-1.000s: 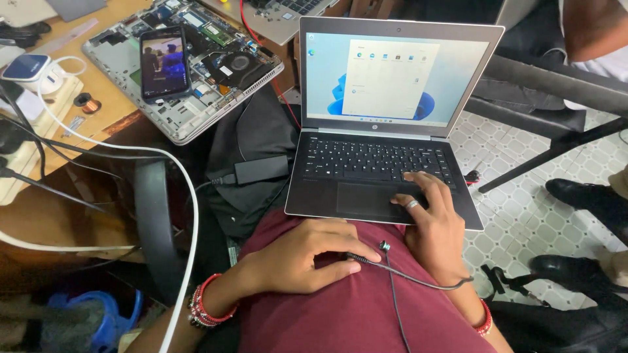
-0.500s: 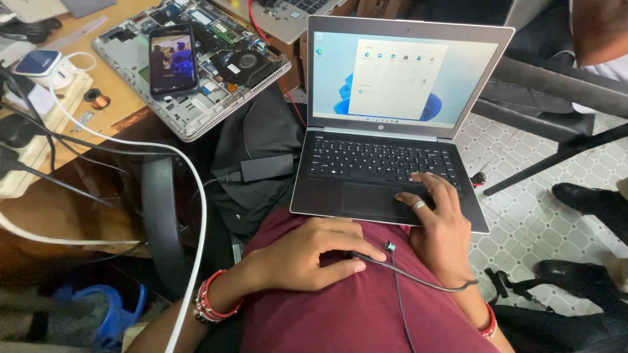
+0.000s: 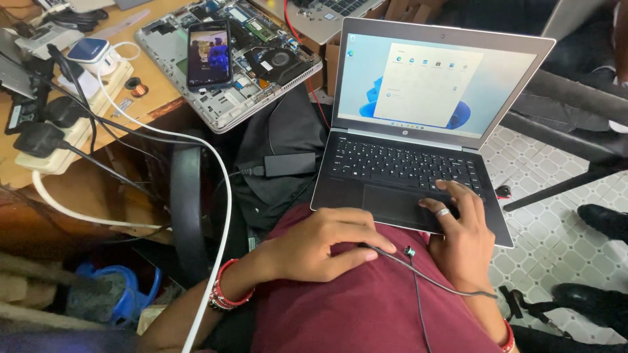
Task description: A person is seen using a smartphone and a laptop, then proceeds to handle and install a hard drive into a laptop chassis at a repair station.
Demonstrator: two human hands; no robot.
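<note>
An open laptop (image 3: pixel 418 131) rests on my lap, its screen lit with a blue desktop and a white menu. My right hand (image 3: pixel 461 238), a ring on one finger, lies on the palm rest with fingers on the touchpad's right edge. My left hand (image 3: pixel 320 242) lies flat on my maroon shirt (image 3: pixel 366 307), fingers loosely curled beside a thin black earphone cable (image 3: pixel 425 278). It holds nothing. Red bangles circle my left wrist.
A wooden desk (image 3: pixel 157 98) at left holds an opened laptop chassis (image 3: pixel 255 72) with a phone (image 3: pixel 209 53) lying on it, a power strip (image 3: pixel 72 124) with plugs, and cables. A black bag and charger brick (image 3: pixel 291 163) sit beside my lap. Another person's shoes (image 3: pixel 602 219) stand on the tiled floor.
The view has shifted slightly. Both hands stay in nearly the same spots, the right on the touchpad and the left on my shirt.
</note>
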